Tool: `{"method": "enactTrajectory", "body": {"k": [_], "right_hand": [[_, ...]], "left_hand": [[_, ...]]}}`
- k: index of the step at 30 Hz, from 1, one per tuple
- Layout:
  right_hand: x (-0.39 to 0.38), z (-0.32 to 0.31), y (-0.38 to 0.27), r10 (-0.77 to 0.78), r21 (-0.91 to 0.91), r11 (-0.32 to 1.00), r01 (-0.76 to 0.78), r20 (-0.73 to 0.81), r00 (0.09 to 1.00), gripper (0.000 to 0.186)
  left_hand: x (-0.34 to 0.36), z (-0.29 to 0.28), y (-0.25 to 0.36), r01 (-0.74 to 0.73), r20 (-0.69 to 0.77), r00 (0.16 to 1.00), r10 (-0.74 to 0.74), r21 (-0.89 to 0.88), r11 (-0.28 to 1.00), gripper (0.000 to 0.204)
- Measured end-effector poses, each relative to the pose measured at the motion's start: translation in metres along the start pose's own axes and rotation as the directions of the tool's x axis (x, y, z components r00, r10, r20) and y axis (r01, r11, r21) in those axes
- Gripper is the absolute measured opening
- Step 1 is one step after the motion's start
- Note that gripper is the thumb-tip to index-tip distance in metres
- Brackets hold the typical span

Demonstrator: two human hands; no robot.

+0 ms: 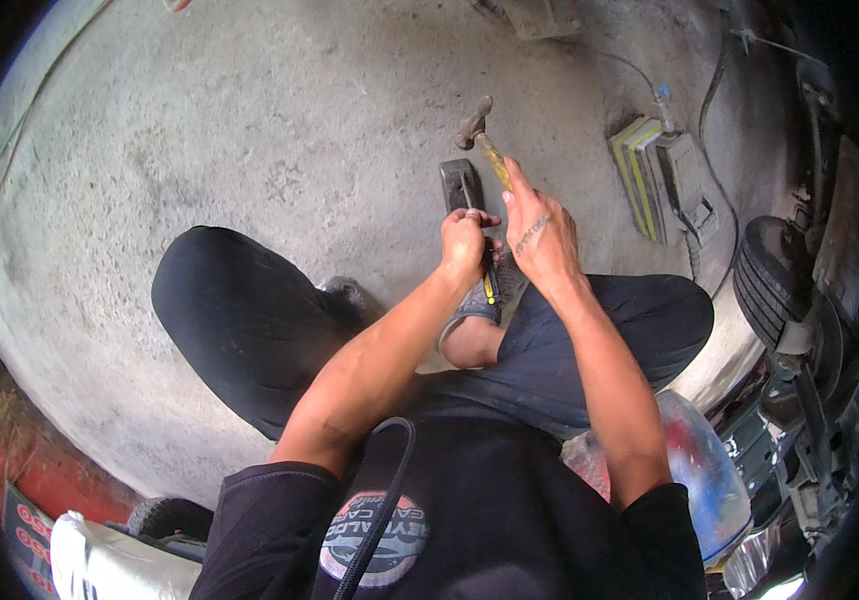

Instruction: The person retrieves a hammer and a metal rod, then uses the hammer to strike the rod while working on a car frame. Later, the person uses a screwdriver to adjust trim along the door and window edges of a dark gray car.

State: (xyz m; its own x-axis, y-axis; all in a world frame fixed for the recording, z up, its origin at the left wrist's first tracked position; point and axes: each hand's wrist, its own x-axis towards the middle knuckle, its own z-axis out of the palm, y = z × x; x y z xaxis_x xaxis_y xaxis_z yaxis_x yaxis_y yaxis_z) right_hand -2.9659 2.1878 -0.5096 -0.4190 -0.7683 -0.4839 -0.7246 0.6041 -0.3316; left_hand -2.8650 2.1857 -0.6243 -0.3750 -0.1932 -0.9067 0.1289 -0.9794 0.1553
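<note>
Hammer (pixel 489 152) with a worn yellow handle slants over the concrete floor (pixel 249 150), its head just past the far end of a dark, elongated block (pixel 451 189). The right hand (pixel 541 235) is closed around the handle. The left hand (pixel 465 245), close beside it, pinches a slim tool with a black-and-yellow grip (pixel 490 286); its tip reaches over the block, though whether it touches is too small to tell. The block lies on the floor in front of a grey shoe (pixel 511 284).

As I judge it, a swing slightly off line could catch the left fingers, since they sit so near the block. A glancing hit could also make the block slide on the bare floor, or tip the thin tool sideways in that light pinch. The shoe and ankle (pixel 472 343) are close enough to suffer from a slip.

Further out, to the right, stand a yellow-striped grey stack (pixel 639 180), a dark cable (pixel 724 175) and a tyre (pixel 771 270).
</note>
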Motion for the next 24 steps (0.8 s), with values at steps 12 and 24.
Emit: {"method": "enactTrajectory", "body": {"k": [12, 24], "right_hand": [[0.003, 0.024, 0.028, 0.016, -0.014, 1.0, -0.016, -0.033, 0.999, 0.046], [-0.008, 0.02, 0.032, -0.004, -0.023, 1.0, 0.004, 0.019, 1.0, 0.047]], "left_hand": [[0.008, -0.008, -0.021, -0.012, -0.063, 0.998, 0.019, 0.122, 0.992, 0.014], [0.006, -0.003, -0.02, -0.006, -0.074, 0.997, 0.01, 0.048, 0.999, 0.022]]}}
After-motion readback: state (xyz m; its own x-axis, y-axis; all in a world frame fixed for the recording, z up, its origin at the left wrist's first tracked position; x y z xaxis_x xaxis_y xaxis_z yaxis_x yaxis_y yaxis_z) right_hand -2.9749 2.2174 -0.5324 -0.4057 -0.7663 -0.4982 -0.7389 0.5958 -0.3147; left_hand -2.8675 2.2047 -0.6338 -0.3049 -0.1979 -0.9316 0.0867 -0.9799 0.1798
